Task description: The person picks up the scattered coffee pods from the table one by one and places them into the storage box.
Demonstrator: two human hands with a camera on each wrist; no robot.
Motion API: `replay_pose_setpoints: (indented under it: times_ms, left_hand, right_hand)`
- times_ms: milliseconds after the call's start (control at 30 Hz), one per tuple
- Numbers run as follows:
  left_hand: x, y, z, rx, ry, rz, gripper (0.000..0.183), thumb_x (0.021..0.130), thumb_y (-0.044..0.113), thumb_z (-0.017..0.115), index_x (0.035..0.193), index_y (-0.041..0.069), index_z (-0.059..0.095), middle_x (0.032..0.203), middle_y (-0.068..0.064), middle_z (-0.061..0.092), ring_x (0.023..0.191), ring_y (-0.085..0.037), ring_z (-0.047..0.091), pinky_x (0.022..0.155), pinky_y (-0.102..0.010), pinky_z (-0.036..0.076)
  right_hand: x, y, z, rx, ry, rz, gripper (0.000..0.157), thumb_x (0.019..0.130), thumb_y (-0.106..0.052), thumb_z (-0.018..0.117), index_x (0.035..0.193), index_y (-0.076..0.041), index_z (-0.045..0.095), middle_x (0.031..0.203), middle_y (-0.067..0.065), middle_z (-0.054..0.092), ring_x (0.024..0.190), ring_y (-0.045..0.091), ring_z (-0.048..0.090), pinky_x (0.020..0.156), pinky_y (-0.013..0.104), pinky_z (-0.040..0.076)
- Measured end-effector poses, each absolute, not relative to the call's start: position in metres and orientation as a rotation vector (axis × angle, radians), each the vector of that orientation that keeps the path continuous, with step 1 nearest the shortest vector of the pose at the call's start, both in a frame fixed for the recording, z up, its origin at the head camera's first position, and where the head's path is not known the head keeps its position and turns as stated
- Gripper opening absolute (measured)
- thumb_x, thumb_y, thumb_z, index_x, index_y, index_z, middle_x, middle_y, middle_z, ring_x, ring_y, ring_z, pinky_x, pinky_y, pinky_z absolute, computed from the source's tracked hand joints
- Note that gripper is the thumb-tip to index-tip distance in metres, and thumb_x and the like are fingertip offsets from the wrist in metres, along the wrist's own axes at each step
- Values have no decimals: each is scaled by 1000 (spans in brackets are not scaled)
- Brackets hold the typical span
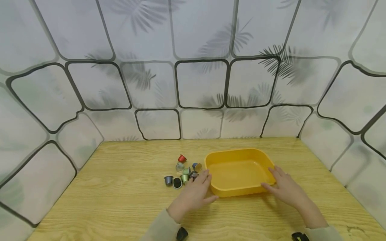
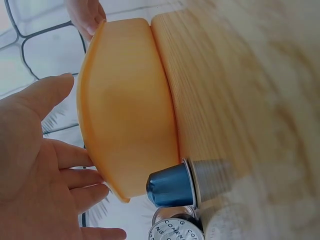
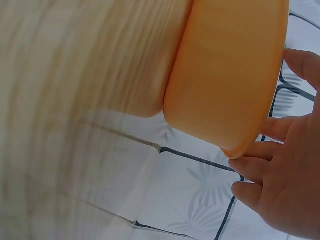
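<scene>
A shallow yellow plastic tray (image 1: 238, 172) sits upright on the wooden table, with nothing in it. My left hand (image 1: 195, 193) is at its left side, fingers extended; in the left wrist view the fingertips meet the tray's rim and the thumb stands apart from it. On the opposite side, my right hand (image 1: 286, 189) touches the right rim with loosely extended fingers and thumb. Several coffee capsules lie just left of the tray, among them a red capsule (image 1: 182, 158), a green capsule (image 1: 184, 178) and a blue capsule (image 2: 171, 185). My left hand partly hides the nearest ones.
The light wooden table (image 1: 120, 201) carries the tray and capsules. A dark grey capsule (image 1: 168, 180) lies at the group's left edge. White patterned cloth walls (image 1: 199, 83) close off the back and both sides.
</scene>
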State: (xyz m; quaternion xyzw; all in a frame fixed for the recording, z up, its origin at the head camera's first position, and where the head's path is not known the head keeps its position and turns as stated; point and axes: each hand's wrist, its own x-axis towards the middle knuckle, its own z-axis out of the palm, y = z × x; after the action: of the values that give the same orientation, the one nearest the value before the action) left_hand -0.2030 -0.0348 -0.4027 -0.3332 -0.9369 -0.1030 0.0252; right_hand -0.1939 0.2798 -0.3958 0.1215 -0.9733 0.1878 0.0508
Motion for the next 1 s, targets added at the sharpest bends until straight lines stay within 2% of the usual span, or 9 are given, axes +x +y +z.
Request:
replay_pose_setpoints:
  times_ms: [367,767,1000]
  left_hand:
    - [-205,-38,-403,-1032,-2908,-363,73,87,52,44,136,-1,31,143,-15,21,130,-24,18,96,-52,27]
    - [-211,-42,-405,-1012,-2910,-367,74,86,52,45,137,-1,29,143,-14,20,131,-22,18,96,-51,28]
    - [-213,-43,-405,-999,-2929,-405,75,86,50,47,138,-1,26,144,-14,17,131,-23,14,96,-53,25]
  right_hand:
    - [-193,280,-398,390,-2942,560,69,87,-40,51,126,14,35,127,40,27,110,55,32,88,65,20]
    - [-187,276,-396,371,-2950,605,67,89,-40,48,129,12,33,127,40,27,113,54,28,91,63,19]
    - [-183,273,-392,377,-2949,601,66,89,-40,48,128,12,35,125,39,31,112,52,32,91,62,20]
